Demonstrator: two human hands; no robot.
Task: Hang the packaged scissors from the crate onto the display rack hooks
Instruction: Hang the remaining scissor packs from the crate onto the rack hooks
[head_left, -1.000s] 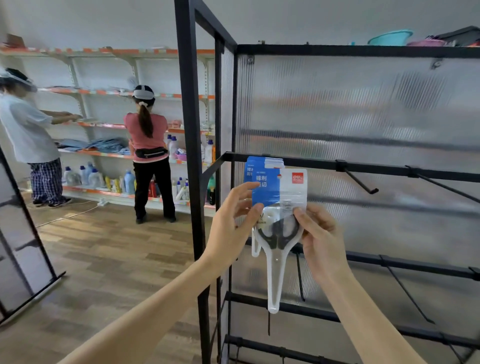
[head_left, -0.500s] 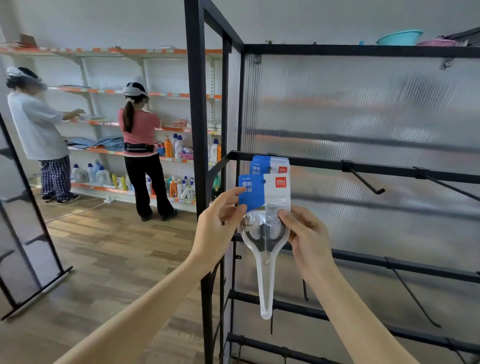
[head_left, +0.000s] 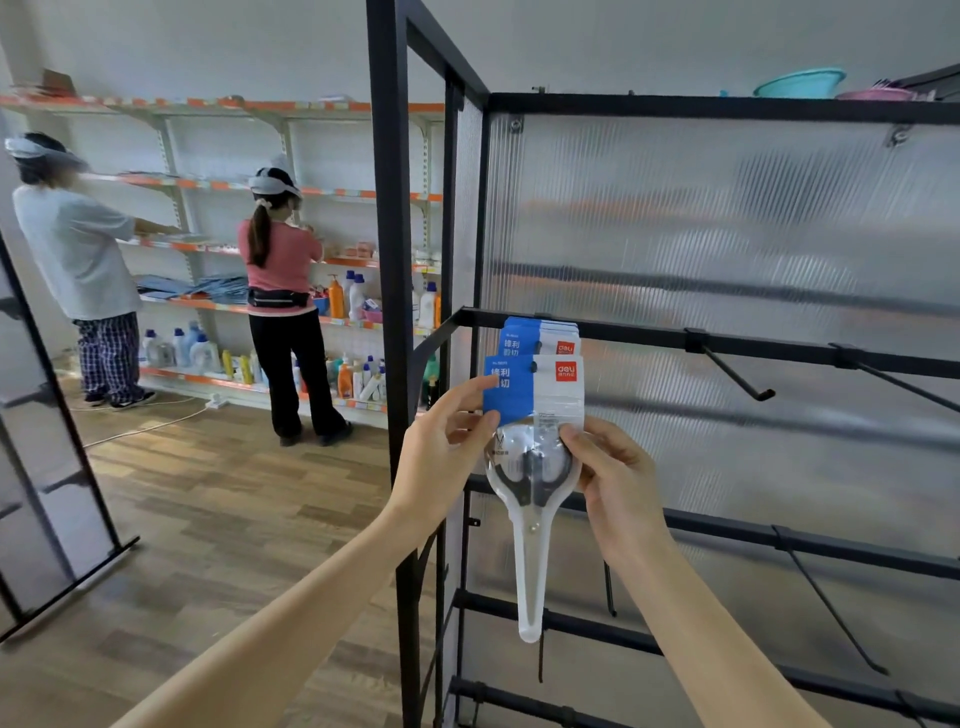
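I hold a packaged pair of scissors upright in front of the black display rack. Its card is blue and white with a red logo; the clear blister hangs down. My left hand pinches the card's left edge. My right hand pinches the blister's right side. Just behind and above it, other scissor packs hang from a hook on the rack's middle rail. The hole in the held card sits below those packs. The crate is out of view.
Bare black hooks stick out from the same rail to the right, and more on the lower rail. A ribbed translucent panel backs the rack. Two people stand at stocked shelves far left, across a wooden floor.
The pack and both hands have come down and toward me from the rail. The hung packs behind now show above the held card.
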